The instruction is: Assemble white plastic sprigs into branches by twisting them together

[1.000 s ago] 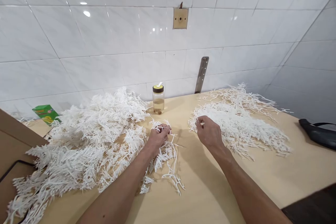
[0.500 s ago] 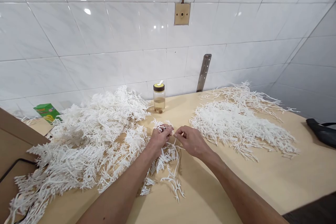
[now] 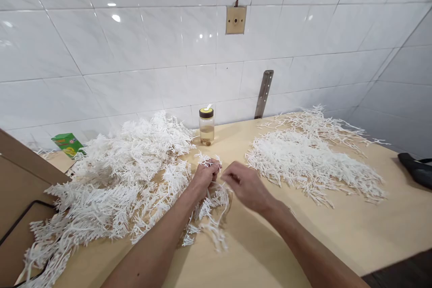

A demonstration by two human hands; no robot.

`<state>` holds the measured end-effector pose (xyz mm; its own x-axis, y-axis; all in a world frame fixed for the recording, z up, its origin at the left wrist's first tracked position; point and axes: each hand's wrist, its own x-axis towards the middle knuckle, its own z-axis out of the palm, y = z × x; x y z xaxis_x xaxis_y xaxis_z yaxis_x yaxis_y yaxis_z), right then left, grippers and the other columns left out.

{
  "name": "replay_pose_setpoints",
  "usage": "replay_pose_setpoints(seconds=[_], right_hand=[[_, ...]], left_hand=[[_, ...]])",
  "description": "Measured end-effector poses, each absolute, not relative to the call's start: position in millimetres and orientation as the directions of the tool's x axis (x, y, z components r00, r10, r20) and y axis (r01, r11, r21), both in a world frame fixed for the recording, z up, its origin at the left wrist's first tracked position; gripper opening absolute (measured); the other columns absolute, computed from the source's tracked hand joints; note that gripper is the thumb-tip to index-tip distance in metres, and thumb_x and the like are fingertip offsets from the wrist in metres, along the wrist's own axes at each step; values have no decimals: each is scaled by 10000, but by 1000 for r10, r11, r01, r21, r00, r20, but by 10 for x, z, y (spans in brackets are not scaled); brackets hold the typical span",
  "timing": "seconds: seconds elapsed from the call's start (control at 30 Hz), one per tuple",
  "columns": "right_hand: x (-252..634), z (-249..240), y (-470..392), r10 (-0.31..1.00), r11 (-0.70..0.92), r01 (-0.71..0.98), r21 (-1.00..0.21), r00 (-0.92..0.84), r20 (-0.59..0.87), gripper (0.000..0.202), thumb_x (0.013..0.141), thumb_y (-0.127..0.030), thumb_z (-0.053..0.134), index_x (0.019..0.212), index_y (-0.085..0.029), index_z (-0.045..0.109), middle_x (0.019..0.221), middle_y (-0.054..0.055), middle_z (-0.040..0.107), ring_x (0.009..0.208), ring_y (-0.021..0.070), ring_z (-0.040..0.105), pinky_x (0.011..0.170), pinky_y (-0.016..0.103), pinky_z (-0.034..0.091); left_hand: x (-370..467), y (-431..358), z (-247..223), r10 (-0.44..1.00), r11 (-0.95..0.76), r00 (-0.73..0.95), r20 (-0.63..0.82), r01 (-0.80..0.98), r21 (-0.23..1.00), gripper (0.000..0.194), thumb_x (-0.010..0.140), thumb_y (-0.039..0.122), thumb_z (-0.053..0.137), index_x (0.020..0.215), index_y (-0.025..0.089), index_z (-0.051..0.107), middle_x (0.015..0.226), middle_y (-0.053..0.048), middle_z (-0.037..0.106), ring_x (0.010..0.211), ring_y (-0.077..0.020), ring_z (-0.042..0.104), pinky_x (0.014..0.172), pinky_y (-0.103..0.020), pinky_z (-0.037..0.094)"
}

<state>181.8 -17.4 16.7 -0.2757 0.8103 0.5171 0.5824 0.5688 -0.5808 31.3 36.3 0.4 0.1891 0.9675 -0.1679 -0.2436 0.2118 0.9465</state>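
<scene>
My left hand is closed around white branching plastic sprigs, whose tips poke out above the fingers and hang below toward the table. Just to its right, my right hand has thumb and fingers pinched together, a little blurred. A thin white strand seems to run to its fingertips, but what sits in the pinch is too small to make out. A big heap of similar sprigs lies left of my hands. A flatter pile of white sprigs lies to the right.
Behind my hands stands a clear jar with a dark and yellow lid. A metal strip leans on the tiled wall. At left are a green carton and a brown cardboard box; a black object lies far right on the table.
My right hand has turned and shifted slightly, and the hanging sprig has swung left and blurred. My left hand keeps its grip. The whole view has moved a little.
</scene>
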Motion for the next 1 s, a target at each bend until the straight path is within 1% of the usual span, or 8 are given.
replay_pose_setpoints(seconds=[0.1,0.2,0.27,0.43,0.5,0.63,0.8,1.0], right_hand=[[2120,152,28,894,286,615,-735,105,436,120,846,-305,582,814,-201,635,767,40,664,691,173,594,694,313,488],[2324,92,155,871,74,689,-721,308,383,182,772,-272,604,920,-175,647,879,77,673,696,179,594,721,341,480],[2327,75,152,896,78,678,-731,273,350,228,789,-302,586,956,-162,654,909,89,663,675,166,578,683,325,474],[2111,141,21,992,104,345,-933,-106,71,382,855,-520,512,837,-172,670,593,-23,526,438,92,407,415,236,352],[2062,163,-3,993,83,297,-951,-100,55,361,813,-515,572,822,-169,676,610,-24,554,426,77,389,400,227,332],[2068,165,-1,994,106,354,-929,-35,100,300,787,-454,606,779,-166,692,682,6,635,447,70,412,412,215,323],[2108,158,14,996,89,407,-909,-30,84,256,781,-411,616,775,-165,687,643,0,614,451,69,424,414,203,323],[2096,122,32,997,25,109,-994,-72,17,223,692,-343,703,810,-167,635,676,-26,557,470,63,416,391,199,343]], left_hand=[[293,315,64,892,267,424,-159,-210,940,286,664,386,746,735,165,580,515,91,308,409,-35,155,402,-197,64],[285,285,96,844,279,515,-150,-183,943,310,679,403,748,785,155,595,540,93,286,422,-32,132,405,-197,42],[290,273,101,836,264,530,-139,-167,950,319,692,418,745,775,158,581,556,85,307,425,-31,147,402,-197,46],[330,247,69,859,207,502,-106,-150,967,376,692,477,747,718,174,527,569,70,366,433,-35,205,400,-188,110],[347,244,47,866,198,486,-119,-116,973,366,699,481,735,711,181,526,559,73,362,427,-40,212,398,-187,120],[369,255,16,894,135,435,-106,-35,990,292,724,444,689,726,180,566,540,73,360,432,-53,232,405,-194,163],[380,266,9,916,-28,401,-6,80,996,256,783,418,602,734,167,583,514,75,341,463,-71,258,450,-208,214],[413,211,34,925,-153,368,90,147,977,263,839,417,530,722,182,517,532,72,363,491,-85,309,501,-229,263]])
